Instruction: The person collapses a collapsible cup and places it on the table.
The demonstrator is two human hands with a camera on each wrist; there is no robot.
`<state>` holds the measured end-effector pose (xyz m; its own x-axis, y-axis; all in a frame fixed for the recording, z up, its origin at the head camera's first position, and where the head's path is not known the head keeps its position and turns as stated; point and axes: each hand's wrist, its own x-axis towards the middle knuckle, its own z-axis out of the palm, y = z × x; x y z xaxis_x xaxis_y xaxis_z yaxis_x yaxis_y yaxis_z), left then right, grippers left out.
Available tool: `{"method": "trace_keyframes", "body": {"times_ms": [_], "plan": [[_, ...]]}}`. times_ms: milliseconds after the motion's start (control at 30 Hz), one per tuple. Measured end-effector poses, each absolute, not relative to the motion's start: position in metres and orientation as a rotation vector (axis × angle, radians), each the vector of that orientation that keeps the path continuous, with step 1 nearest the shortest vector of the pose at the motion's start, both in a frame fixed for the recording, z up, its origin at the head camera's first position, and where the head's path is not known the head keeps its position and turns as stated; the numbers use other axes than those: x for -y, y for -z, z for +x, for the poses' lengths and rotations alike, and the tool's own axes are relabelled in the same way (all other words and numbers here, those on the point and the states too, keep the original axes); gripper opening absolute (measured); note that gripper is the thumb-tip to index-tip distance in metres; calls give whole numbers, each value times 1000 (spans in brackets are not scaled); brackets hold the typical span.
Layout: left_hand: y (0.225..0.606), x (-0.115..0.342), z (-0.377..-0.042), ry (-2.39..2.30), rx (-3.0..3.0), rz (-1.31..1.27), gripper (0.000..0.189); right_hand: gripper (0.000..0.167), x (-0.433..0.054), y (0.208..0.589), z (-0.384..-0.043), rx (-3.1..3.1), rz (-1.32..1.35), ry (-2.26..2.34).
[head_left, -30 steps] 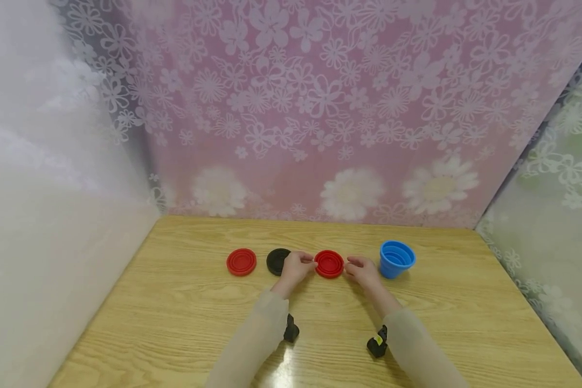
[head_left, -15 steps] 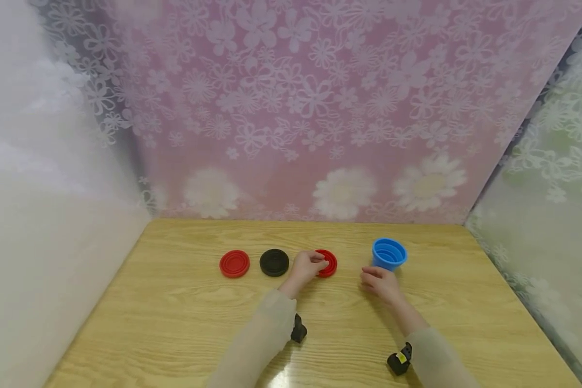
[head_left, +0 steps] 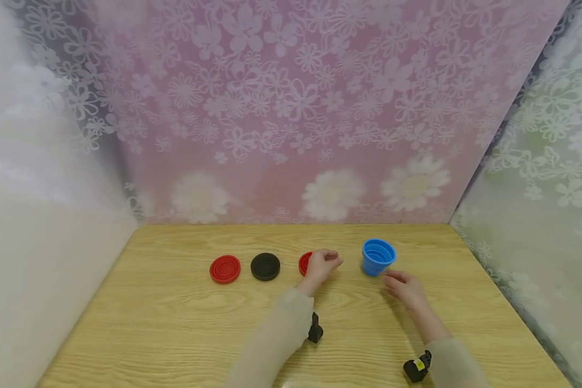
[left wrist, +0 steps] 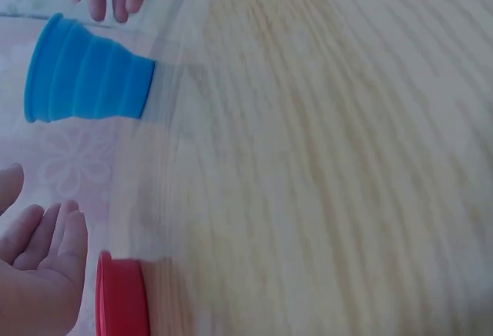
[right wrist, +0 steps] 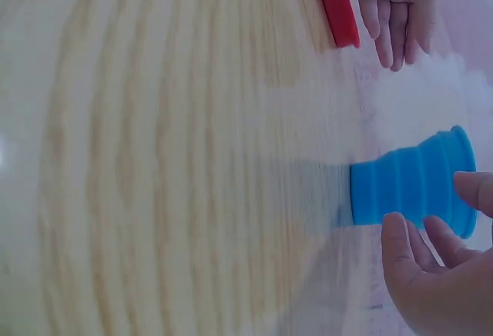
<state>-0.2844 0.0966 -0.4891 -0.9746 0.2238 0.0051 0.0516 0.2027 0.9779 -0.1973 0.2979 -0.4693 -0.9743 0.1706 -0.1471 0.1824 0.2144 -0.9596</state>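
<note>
A blue collapsible cup (head_left: 378, 257) stands expanded and upright on the table, its ribbed side showing in both wrist views. My right hand (head_left: 406, 291) is at the cup's near right side, fingers loosely bent and holding nothing; in the right wrist view the fingertips (right wrist: 394, 232) overlap the cup's wall. Left of the cup, my left hand (head_left: 322, 265) hovers over a flattened red collapsible cup (head_left: 304, 264), partly hiding it. Nothing is between the left hand's relaxed fingers, which point toward the blue cup.
Farther left on the wooden table (head_left: 199, 334) lie a flat black collapsible cup (head_left: 265, 267) and another flat red one (head_left: 225, 269). A pink flowered backdrop (head_left: 281, 134) rises behind the table, with pale panels at both sides. Each wrist carries a small black camera (head_left: 315, 328).
Both hands have moved right, away from the flattened red cup between them. The right hand now stands beside the blue cup, and the left one has crossed over the red cup. The head view has shifted.
</note>
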Motion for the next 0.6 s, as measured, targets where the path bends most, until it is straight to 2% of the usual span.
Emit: {"method": "trace_keyframes", "body": {"times_ms": [233, 400, 600], "plan": [[489, -121, -282, -1863, -2279, 295, 43, 60, -304, 469, -203, -2525, 365, 1860], [494, -132, -281, -1883, -2248, 322, 45, 73, -305, 472, -214, -2500, 337, 1827], [497, -143, -276, -1860, -2181, 370, 45, 76, -308, 478, -223, -2492, 218, 1890]]}}
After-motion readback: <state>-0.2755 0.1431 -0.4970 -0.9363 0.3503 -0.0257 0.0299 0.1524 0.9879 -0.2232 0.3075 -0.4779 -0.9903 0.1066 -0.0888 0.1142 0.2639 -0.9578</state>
